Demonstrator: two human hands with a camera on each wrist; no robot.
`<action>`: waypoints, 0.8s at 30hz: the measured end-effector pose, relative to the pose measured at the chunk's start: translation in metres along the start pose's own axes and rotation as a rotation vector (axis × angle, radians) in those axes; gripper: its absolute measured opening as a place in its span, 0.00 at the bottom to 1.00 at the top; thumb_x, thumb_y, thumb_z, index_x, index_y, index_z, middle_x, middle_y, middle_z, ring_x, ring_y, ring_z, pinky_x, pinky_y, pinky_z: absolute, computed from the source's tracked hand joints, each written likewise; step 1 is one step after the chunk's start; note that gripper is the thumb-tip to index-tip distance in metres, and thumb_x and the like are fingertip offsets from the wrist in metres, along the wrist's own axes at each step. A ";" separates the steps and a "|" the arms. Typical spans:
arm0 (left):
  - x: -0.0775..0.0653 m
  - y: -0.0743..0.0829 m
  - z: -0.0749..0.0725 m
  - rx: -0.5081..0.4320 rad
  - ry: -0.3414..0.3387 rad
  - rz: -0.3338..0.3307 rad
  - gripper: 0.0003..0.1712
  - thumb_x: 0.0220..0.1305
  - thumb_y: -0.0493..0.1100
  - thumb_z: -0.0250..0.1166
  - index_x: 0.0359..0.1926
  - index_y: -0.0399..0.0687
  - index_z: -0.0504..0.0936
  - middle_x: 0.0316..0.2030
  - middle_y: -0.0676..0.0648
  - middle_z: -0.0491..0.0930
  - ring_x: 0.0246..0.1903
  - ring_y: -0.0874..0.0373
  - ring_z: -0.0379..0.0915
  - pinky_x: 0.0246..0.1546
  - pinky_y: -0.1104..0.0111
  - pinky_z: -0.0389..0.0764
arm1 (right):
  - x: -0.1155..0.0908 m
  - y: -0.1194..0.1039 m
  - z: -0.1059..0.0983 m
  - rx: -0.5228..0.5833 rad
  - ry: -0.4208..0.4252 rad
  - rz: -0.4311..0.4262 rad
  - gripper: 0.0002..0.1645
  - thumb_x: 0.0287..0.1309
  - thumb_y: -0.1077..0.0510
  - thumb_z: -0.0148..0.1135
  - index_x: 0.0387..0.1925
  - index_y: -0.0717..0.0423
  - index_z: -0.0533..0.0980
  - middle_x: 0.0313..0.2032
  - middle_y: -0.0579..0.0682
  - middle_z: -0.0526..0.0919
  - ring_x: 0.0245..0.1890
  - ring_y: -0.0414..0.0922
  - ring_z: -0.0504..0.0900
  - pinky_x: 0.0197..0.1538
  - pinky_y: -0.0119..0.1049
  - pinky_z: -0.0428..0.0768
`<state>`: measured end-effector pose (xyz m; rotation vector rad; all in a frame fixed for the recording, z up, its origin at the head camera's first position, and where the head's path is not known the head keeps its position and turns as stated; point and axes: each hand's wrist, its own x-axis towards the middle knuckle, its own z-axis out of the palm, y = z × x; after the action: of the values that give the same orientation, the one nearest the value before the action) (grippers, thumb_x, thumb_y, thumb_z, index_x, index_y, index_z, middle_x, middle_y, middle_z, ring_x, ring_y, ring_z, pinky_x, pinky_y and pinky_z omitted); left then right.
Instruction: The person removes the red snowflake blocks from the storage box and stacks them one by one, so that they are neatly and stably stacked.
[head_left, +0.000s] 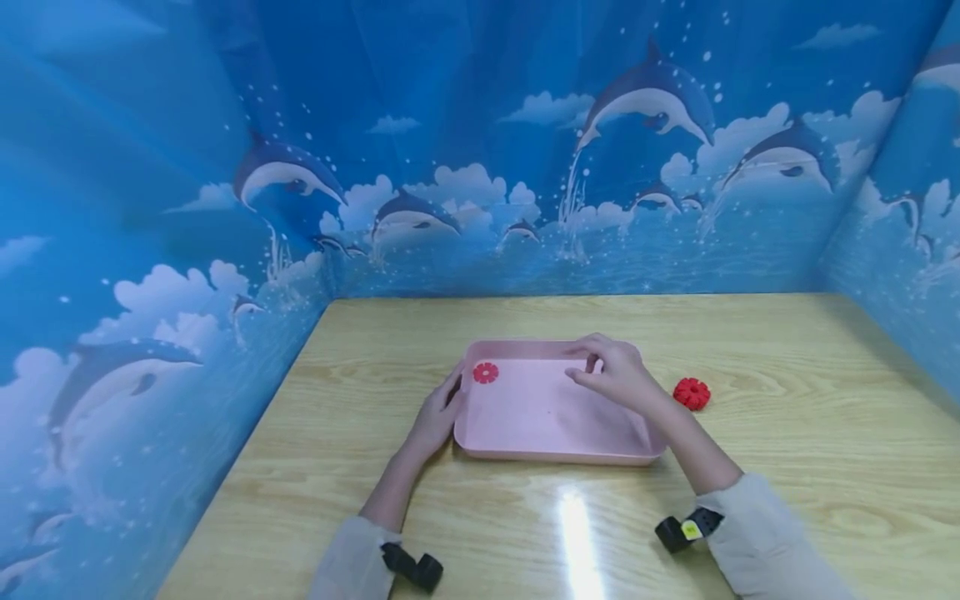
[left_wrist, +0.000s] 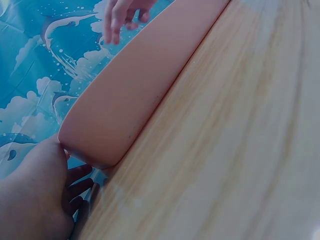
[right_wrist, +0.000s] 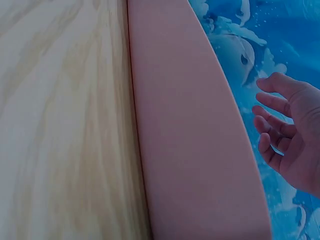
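A shallow pink tray (head_left: pixel 547 417) lies on the table, and a flat red flower-shaped disc (head_left: pixel 486 372) with a hole in its middle is inside at the far left corner. My left hand (head_left: pixel 435 421) is at the tray's left side, its fingers along the outer wall; in the left wrist view that hand (left_wrist: pixel 37 187) touches the tray corner with fingers loosely bent. Over the tray's right part hovers my right hand (head_left: pixel 618 375), thumb and index apart, nothing between them. The right wrist view has this hand (right_wrist: pixel 295 130) above the rim, fingers loosely bent.
Several red flower-shaped discs (head_left: pixel 692 393) lie bunched together on the table just right of the tray. The wood-grain table (head_left: pixel 810 417) is bounded at the back and sides by blue dolphin-print sheets (head_left: pixel 465 142). A light reflection shines on the table in front of the tray.
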<state>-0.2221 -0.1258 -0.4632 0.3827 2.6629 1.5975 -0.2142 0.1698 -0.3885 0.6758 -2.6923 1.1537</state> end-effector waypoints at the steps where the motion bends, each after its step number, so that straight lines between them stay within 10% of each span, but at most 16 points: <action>1: 0.000 0.000 0.000 0.001 0.000 -0.001 0.28 0.71 0.50 0.47 0.69 0.55 0.56 0.66 0.47 0.57 0.64 0.49 0.51 0.63 0.57 0.52 | 0.004 -0.002 0.004 0.005 -0.010 0.001 0.20 0.54 0.58 0.64 0.49 0.61 0.76 0.42 0.54 0.78 0.29 0.42 0.72 0.24 0.33 0.73; 24: -0.001 0.002 -0.001 0.002 0.021 0.041 0.28 0.70 0.48 0.48 0.69 0.53 0.58 0.65 0.42 0.59 0.63 0.45 0.54 0.62 0.54 0.54 | 0.065 -0.019 0.094 0.017 -0.080 0.090 0.17 0.49 0.59 0.67 0.43 0.59 0.79 0.41 0.51 0.80 0.33 0.44 0.76 0.35 0.35 0.77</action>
<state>-0.2213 -0.1258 -0.4615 0.4253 2.6898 1.6190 -0.2592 0.0686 -0.4223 0.6225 -2.8089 1.1965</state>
